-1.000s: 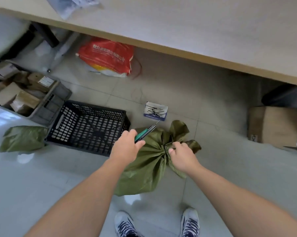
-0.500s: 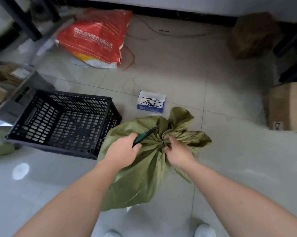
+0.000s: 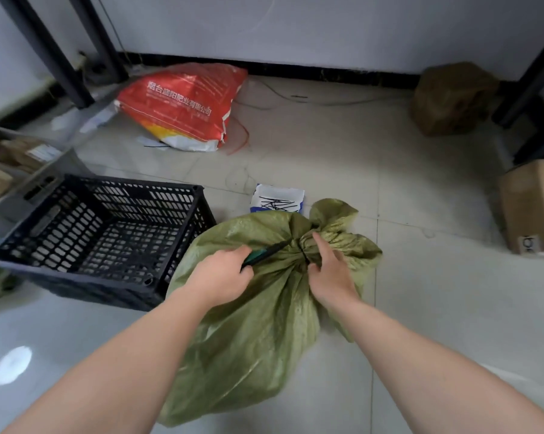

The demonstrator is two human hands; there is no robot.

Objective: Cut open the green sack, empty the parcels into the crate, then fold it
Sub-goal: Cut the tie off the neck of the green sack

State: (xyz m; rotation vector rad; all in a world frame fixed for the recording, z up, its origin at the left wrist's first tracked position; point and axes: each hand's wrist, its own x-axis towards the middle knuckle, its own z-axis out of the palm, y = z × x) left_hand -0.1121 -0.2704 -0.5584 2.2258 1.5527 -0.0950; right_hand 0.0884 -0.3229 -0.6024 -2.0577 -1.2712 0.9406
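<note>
Since one second earlier, the cutter's tip had come down from above the sack to its tied neck, and the shoes had left the view.

Nearest the camera, the green sack [image 3: 248, 339] stood on glossy pale floor tiles: woven plastic, olive, creased in long folds that ran up to a gathered neck, its mouth flaring in crumpled ruffles beyond a thin black tie [image 3: 303, 257]. The left hand [image 3: 223, 277] was curled firmly round the green handle of a slim cutter [image 3: 264, 253], the dark tip laid at the neck. The right hand [image 3: 331, 274] held the bunched fabric at the neck between thumb and fingers.

Just left of the sack sat a black plastic crate [image 3: 132, 186], rectangular with lattice walls; contact between them could not be confirmed. Behind the sack lay a small white-and-blue box [image 3: 277, 200] of black ties. Farther off were a cardboard carton [image 3: 533, 205] at right and a slumped red printed sack [image 3: 183, 104] near the wall.
</note>
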